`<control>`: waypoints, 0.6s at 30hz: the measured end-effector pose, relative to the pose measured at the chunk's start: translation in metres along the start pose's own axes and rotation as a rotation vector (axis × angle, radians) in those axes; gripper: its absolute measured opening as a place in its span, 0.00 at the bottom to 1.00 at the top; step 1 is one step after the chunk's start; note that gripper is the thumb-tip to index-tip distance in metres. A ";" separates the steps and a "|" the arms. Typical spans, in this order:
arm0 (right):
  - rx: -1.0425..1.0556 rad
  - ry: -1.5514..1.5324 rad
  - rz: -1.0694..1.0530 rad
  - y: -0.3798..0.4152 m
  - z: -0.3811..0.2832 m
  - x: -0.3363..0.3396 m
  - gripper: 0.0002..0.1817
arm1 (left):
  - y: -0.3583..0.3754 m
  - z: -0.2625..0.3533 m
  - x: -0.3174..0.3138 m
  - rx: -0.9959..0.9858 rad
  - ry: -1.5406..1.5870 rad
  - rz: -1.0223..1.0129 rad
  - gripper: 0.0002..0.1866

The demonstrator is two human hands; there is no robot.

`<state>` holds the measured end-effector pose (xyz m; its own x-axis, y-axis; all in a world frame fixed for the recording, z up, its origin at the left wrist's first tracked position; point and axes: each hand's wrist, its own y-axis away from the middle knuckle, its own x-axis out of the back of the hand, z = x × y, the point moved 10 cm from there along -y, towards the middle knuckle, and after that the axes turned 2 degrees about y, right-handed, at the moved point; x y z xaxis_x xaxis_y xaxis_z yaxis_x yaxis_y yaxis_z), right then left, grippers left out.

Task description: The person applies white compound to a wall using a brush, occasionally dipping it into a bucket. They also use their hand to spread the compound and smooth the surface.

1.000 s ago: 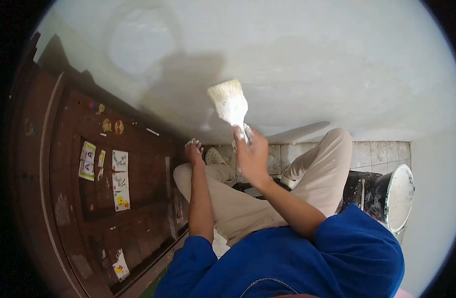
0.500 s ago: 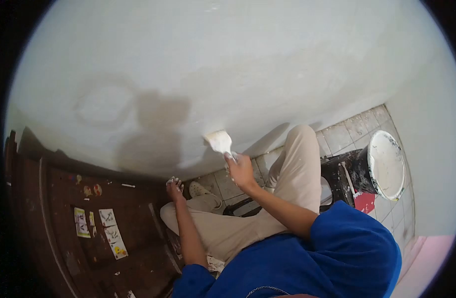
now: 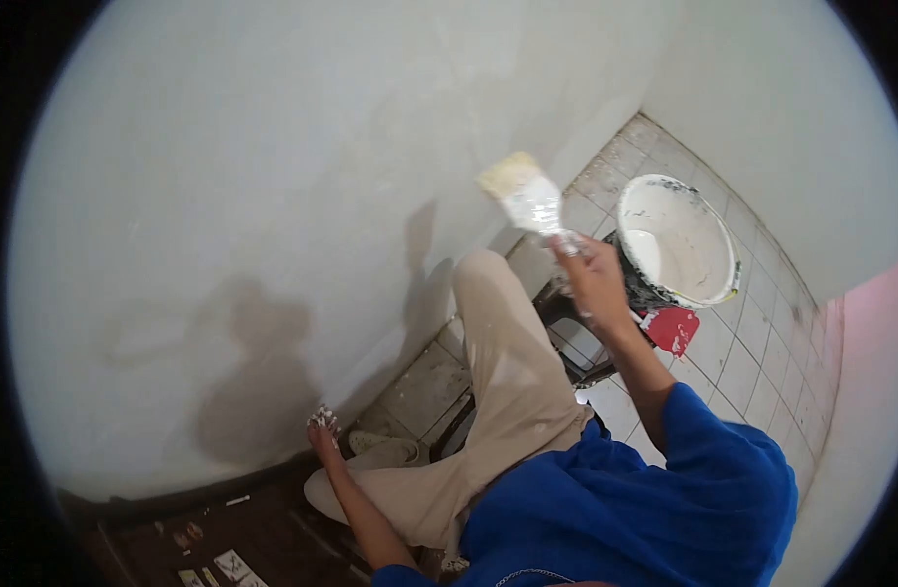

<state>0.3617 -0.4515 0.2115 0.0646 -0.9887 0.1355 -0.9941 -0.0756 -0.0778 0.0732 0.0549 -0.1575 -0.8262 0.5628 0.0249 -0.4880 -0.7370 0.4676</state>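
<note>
A wide paintbrush [image 3: 532,196], its bristles white with yellowish tips, is raised off the wall [image 3: 302,176]. Its handle is gripped by my right hand [image 3: 594,279], which has white paint on the fingers. Close to the brush, on the right, a dark bucket [image 3: 637,274] stands tilted in view, its inside coated with white paint. My left hand [image 3: 323,430] is low by the wall, beyond my bent knee. White paint covers its fingertips; the fingers look loosely apart, and I see nothing in them.
A dark stool [image 3: 576,333] is partly hidden behind my leg, near the bucket. A red piece [image 3: 670,331] spotted with white lies beside the bucket. Pale tiles [image 3: 742,342] cover the floor. A dark brown wooden surface [image 3: 263,528] with stickers is at lower left.
My right hand has lifted the paintbrush away from the wall and carried it right, near the bucket. The view has turned right, bringing more of the bucket and floor into sight.
</note>
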 end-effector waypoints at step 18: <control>-0.212 1.086 -0.069 -0.028 0.046 0.274 0.20 | 0.202 0.188 -0.388 -0.514 -0.034 -0.915 0.16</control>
<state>0.4113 -0.7261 0.2053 0.1127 -0.3361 0.9351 -0.9928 0.0006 0.1199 0.3483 -0.2424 0.0939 -0.0775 0.9897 -0.1205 -0.9897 -0.0909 -0.1107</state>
